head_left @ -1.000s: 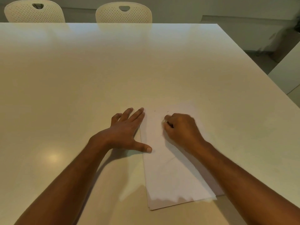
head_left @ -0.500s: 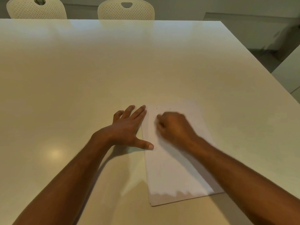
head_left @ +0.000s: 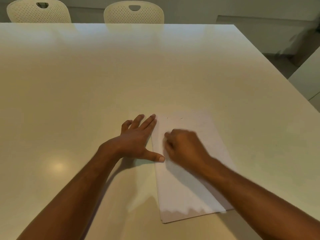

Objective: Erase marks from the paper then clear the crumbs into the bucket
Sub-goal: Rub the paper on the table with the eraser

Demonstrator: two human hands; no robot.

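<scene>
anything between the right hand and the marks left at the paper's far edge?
Nothing visible. The right hand is curled on the paper, and bare sheet runs from it to the faint marks. The left hand lies at the left edge.

A broad cream desk (head_left: 121, 75) with a glossy top fills the room, a lamp's round glare (head_left: 58, 166) reflected near its left side. Two perforated cream plastic chairs (head_left: 39, 12) (head_left: 134, 13) stand at its far edge. Grey floor (head_left: 284, 64) shows at right.
</scene>
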